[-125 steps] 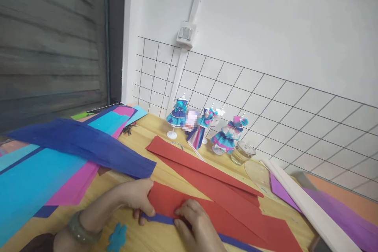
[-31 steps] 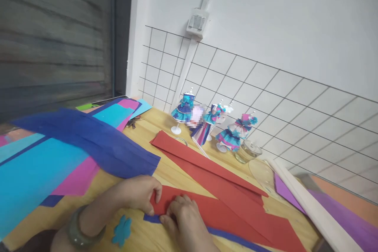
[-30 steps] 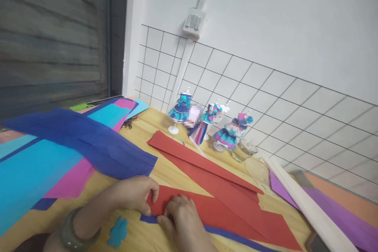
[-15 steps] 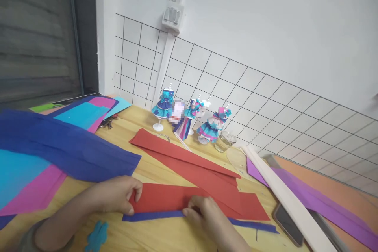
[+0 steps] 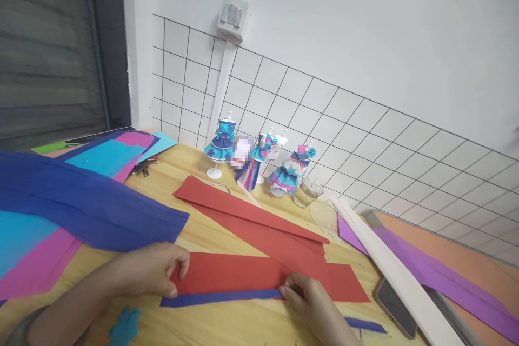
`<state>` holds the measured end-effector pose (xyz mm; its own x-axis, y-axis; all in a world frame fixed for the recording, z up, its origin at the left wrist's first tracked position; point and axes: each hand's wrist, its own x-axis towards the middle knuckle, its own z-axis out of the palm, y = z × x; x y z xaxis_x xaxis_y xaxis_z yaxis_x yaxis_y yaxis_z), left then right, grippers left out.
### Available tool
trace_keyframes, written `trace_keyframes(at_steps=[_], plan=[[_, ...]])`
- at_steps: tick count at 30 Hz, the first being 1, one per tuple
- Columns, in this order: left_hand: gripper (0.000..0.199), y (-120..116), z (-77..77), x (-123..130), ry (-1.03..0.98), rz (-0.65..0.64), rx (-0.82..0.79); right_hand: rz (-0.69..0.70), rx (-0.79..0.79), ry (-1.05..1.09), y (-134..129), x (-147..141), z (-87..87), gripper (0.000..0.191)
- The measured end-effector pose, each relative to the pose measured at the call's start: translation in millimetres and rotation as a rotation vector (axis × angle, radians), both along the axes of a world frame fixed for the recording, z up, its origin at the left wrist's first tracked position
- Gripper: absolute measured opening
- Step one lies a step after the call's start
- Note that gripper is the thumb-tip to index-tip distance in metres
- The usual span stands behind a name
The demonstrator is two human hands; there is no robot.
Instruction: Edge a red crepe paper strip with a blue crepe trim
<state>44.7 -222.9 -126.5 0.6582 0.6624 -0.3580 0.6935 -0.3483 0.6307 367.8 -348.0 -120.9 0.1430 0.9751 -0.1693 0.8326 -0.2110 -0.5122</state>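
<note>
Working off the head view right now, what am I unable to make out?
All in the head view:
Blue strip: whether it joins the blue end, hidden by the right hand and forearm.
Red paper: left end, partly behind the left hand.
Phone: partly covered by the pale strip.
Teal cutout: cut off by the bottom edge.
Small item among the little dresses: pixelated.

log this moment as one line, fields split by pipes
left hand: at left end of red paper | right hand: at blue strip along near edge | behind: glass
</note>
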Motion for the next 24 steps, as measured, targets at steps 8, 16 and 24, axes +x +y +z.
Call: trace_keyframes(at_steps=[8,16,24], plan=[[0.021,-2,5.1,3,0.057,0.01,0.019,-0.033,-0.012,-0.015,-5,12,-1.9,0.018],[0.021,-5,9.2,5,0.081,0.019,0.033,-0.071,-0.018,0.02,-6,17,-2.5,0.014],[0.019,-1,-0.9,2,0.054,0.025,0.028,-0.076,-0.009,0.042,-6,21,-1.8,0.014]])
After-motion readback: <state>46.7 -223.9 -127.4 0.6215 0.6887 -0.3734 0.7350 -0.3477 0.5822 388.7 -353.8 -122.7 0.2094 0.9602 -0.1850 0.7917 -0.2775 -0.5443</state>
